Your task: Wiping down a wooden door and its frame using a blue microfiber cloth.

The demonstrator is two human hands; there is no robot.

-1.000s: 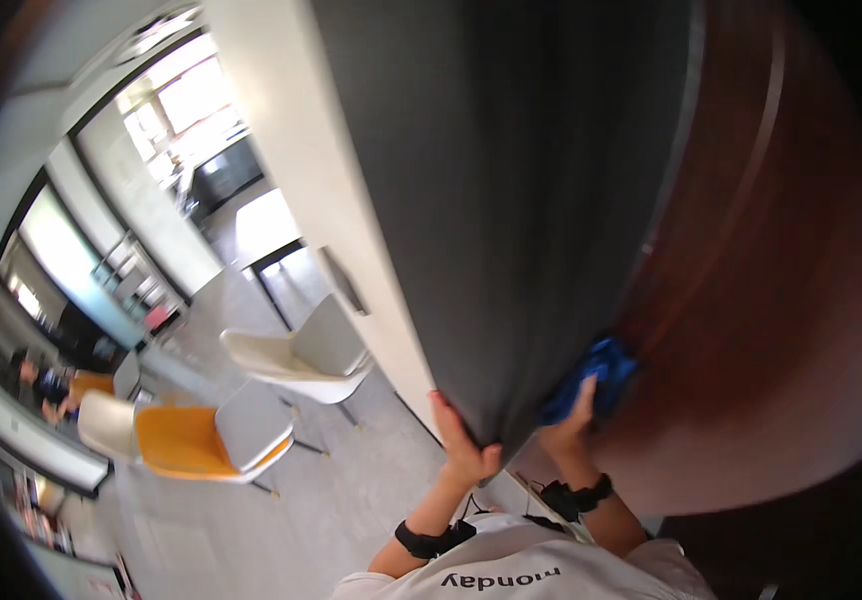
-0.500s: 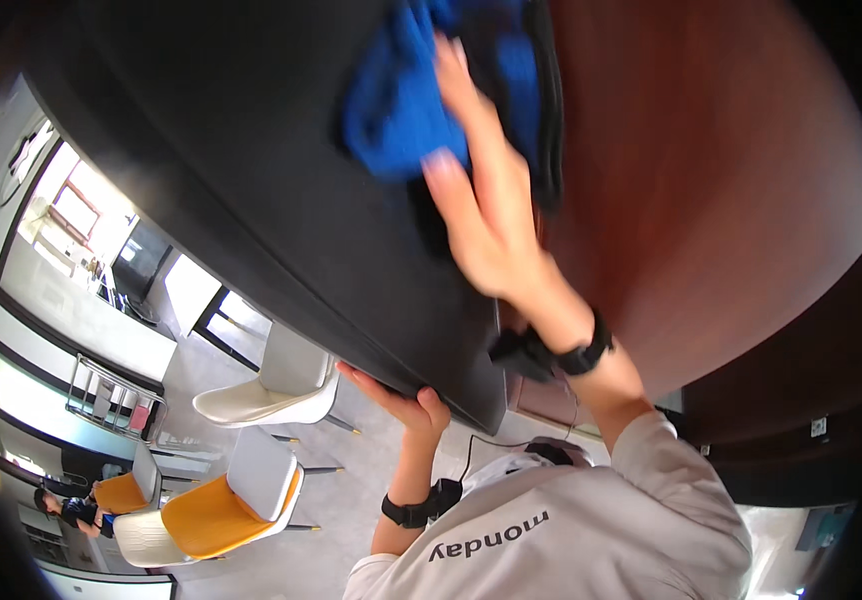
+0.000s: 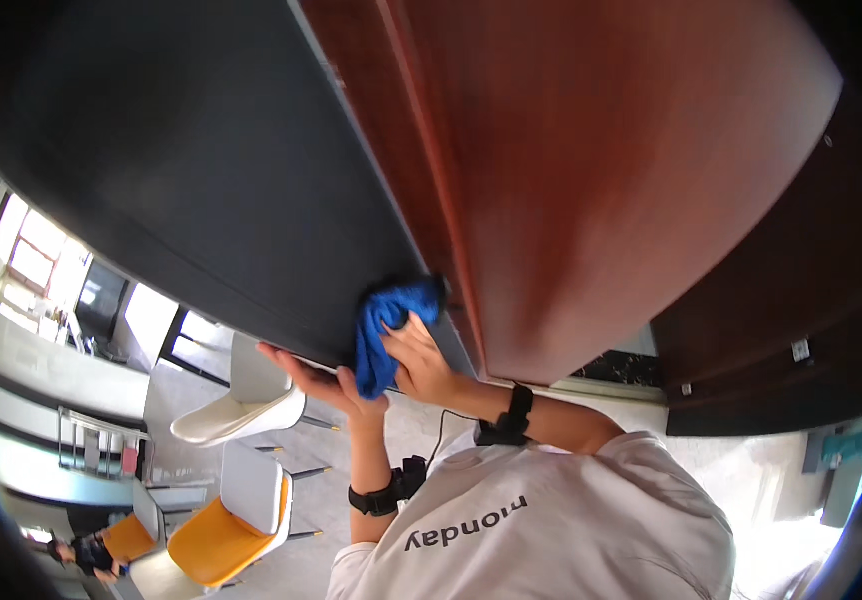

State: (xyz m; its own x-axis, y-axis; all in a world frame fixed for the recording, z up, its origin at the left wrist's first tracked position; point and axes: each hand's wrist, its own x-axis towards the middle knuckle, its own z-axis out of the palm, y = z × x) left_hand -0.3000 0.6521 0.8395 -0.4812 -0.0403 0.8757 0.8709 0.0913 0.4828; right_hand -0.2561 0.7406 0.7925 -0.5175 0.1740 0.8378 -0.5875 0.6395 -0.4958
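Far to my left, past the window wall, an orange chair (image 3: 213, 535) and a white chair (image 3: 241, 405) stand on the grey floor (image 3: 326, 490), well away from the work. Nearer, my left hand (image 3: 326, 382) lies palm up with the fingers spread, cupping the lower edge of the dark grey panel (image 3: 201, 190). Just beside it hangs the blue cloth (image 3: 388, 335), its upper part against the panel close to where the panel meets the red-brown wooden door (image 3: 611, 170), its tail draping down between both hands. My right hand (image 3: 421, 362) has its fingers spread flat over the cloth, pressing it to the surface rather than pinching it.

To wipe well I judge the palm should stay flat, the cloth bunched under the fingers, and the strokes should run along the seam so the loose tail does not drag. A black cable (image 3: 451, 425) hanging near my wrists could snag, and the door's edge crowds the right hand.
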